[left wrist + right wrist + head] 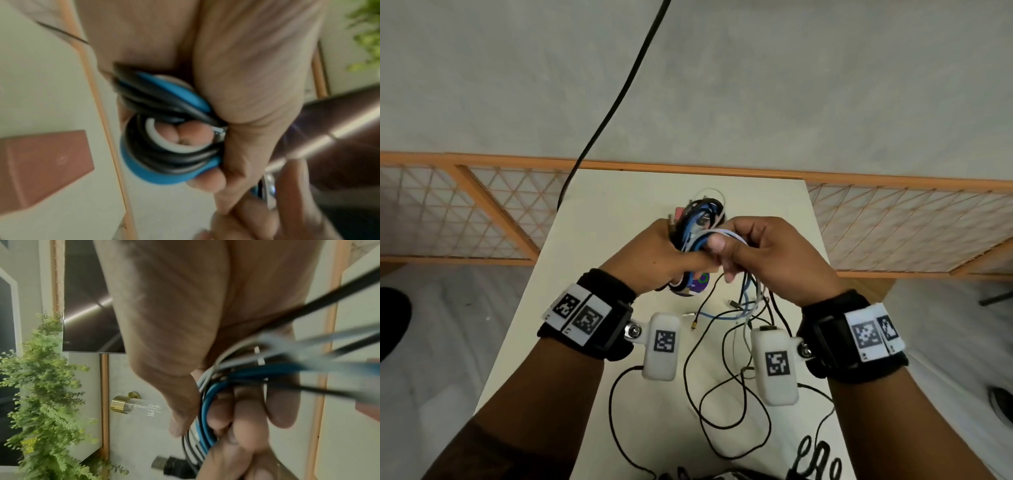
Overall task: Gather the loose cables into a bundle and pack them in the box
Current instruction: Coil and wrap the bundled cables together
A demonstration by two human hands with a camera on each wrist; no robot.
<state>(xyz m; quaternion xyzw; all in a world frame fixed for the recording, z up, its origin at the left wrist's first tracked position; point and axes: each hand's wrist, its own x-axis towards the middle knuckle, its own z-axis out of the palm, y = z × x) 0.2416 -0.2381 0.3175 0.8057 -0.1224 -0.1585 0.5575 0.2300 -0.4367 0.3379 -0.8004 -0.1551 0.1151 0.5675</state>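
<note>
Item: cable bundle, mixed black, blue and white leads, part-coiled, held above table between both hands. Left hand is clenched round the coil, loops seen passing over the curled fingers in the wrist view. Right hand is closed on a few white and blue strands, thumb pressed on top. Loose tails are left trailing from the hands down to the tabletop, tangled, w/ small plugs at the ends. Box: a brownish block is glimpsed in the left wrist view; whether it is the box can't be told. Handling (judged): light, limp, springy; coils likely to unwind if grip is eased; jackets smooth, apt to slip. Best taken round the coil's middle, not by plugs; tails to be drawn in hand over hand.
</note>
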